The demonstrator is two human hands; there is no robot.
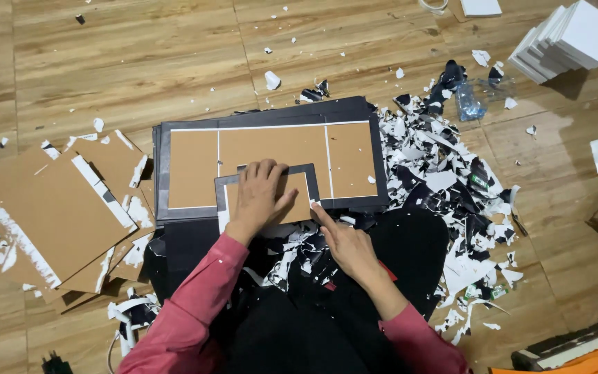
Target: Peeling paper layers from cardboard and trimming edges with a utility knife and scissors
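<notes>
Much open wooden floor [126, 62] lies beyond the black-edged brown board [278, 156], which sits before the person's knees. Peeled boards [57, 215] lie left, paper scraps [444, 187] right, white packages [569, 38] far right. Left hand [257, 197] presses flat, fingers spread, on a small brown panel [297, 201]; right hand [347, 242] touches its corner with one extended fingertip.

We look down on a wooden plank floor [126, 62] strewn with work: a stack of black-edged brown boards [271, 159] at centre, bare brown cardboard sheets [57, 215] to the left, a heap of black-and-white paper scraps [444, 187] to the right, and a pile of white boards [569, 38] at the upper right corner.
</notes>
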